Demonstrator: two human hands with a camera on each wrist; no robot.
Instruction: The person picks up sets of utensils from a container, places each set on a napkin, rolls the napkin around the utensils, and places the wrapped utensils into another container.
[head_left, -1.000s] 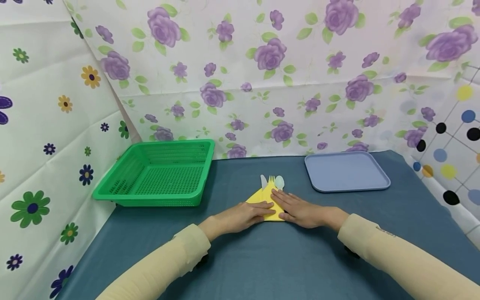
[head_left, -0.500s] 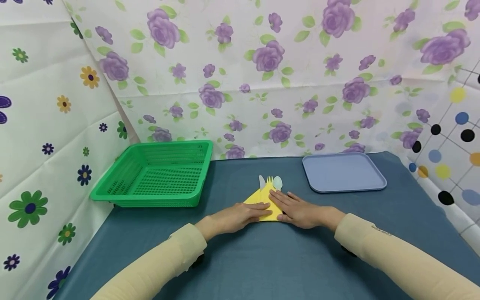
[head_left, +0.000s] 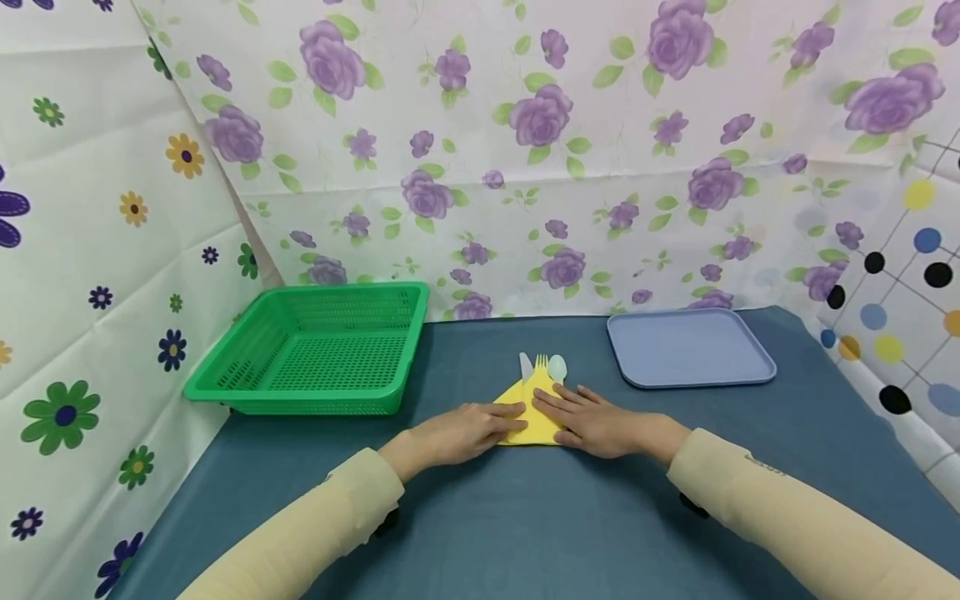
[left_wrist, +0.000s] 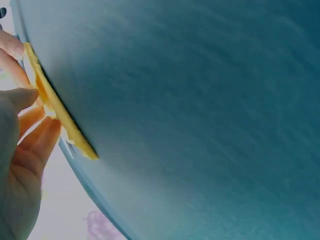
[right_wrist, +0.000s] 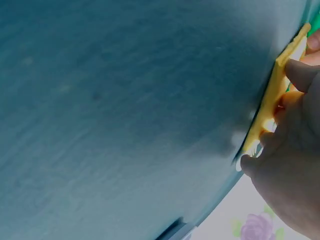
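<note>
A folded yellow napkin [head_left: 538, 423] lies on the dark blue cloth in front of me. From its top stick out a pale plastic knife [head_left: 526, 365], a yellow fork [head_left: 542, 362] and a whitish spoon [head_left: 557, 367]; their lower parts are hidden. My left hand [head_left: 463, 432] rests with extended fingers on the napkin's left side. Across its right side lies my right hand [head_left: 600, 427], its fingers fairly straight and spread. In the left wrist view, the thumb and fingers touch the napkin's edge [left_wrist: 62, 112]. The right wrist view shows the other thumb against it.
A green plastic basket [head_left: 401, 396] stands at the back left. At the back right lies a blue-grey tray [head_left: 690, 348]. Flowered cloth [head_left: 480, 175] hangs behind the table, with patterned sheets at both sides.
My left fingers have slid left across the napkin. My right fingers have shifted slightly left on it. The cutlery stays tucked in as before.
</note>
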